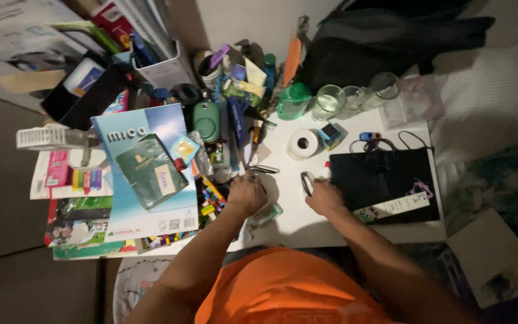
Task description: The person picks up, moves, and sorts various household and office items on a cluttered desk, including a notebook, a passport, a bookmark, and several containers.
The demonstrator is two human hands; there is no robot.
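My left hand (246,195) rests on the white desk (295,216) with its fingers closed around a thin metal tool, perhaps pliers or scissors (264,170), whose tip points away from me. My right hand (325,197) grips a small silvery ring-shaped object (306,182) near the desk's middle. A small greenish clear item (269,213) lies just below my left hand. What exactly each hand holds is hard to make out in the dim light.
A roll of white tape (303,144) and a small blue box (331,135) lie beyond my hands. A black flat pad (385,180) with cables sits at right. Stacked books (145,174) and clutter crowd the left. Clear glasses (331,101) stand at the back.
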